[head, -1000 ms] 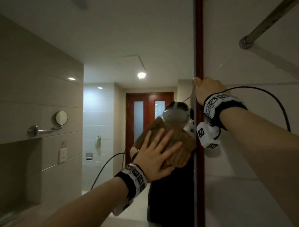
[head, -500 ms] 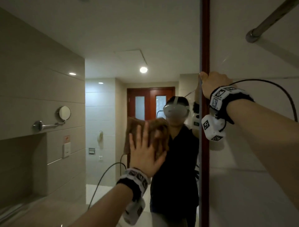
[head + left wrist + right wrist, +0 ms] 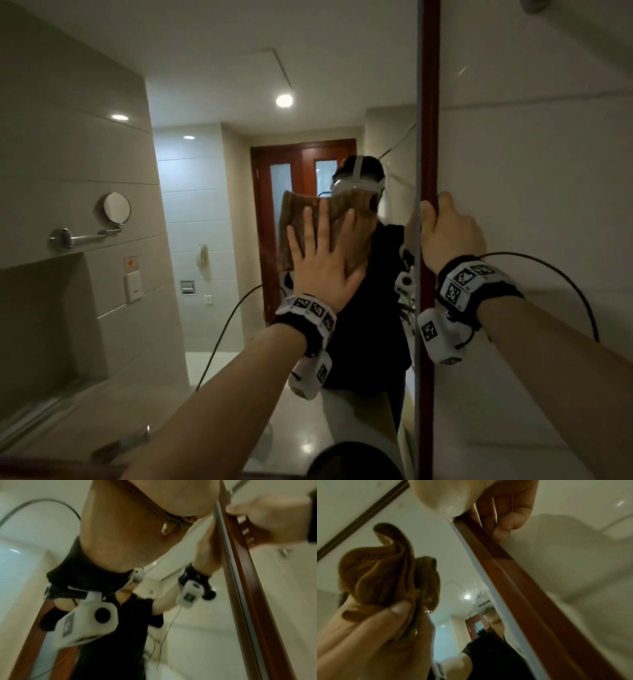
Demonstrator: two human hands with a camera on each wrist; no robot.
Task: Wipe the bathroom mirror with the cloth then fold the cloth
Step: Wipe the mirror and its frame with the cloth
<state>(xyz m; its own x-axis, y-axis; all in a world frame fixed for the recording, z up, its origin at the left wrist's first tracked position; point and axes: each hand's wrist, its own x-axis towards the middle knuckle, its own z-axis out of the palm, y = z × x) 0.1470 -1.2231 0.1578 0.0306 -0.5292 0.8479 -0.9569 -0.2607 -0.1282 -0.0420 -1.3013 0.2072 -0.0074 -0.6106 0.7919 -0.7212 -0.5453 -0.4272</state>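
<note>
A brown cloth [image 3: 294, 222] lies flat against the mirror [image 3: 205, 171]. My left hand [image 3: 322, 253] presses it to the glass with straight, spread fingers, at about head height and a little left of the mirror's right edge. In the right wrist view the cloth [image 3: 385, 572] bunches into folds above the left hand [image 3: 368, 635]. My right hand [image 3: 448, 233] grips the red-brown wooden mirror frame [image 3: 430, 102], fingers curled round its edge. The right wrist view shows those fingers [image 3: 505, 507] wrapped on the frame [image 3: 522, 581].
The glass reflects a tiled wall with a round shaving mirror [image 3: 116, 207], a wooden door [image 3: 301, 161] and a person in black. A pale tiled wall [image 3: 531, 205] lies right of the frame. A cable [image 3: 565, 274] loops from my right wrist.
My left hand swept the cloth left from the frame, then back to the right and slightly up. My right hand now grips the frame lower down.
</note>
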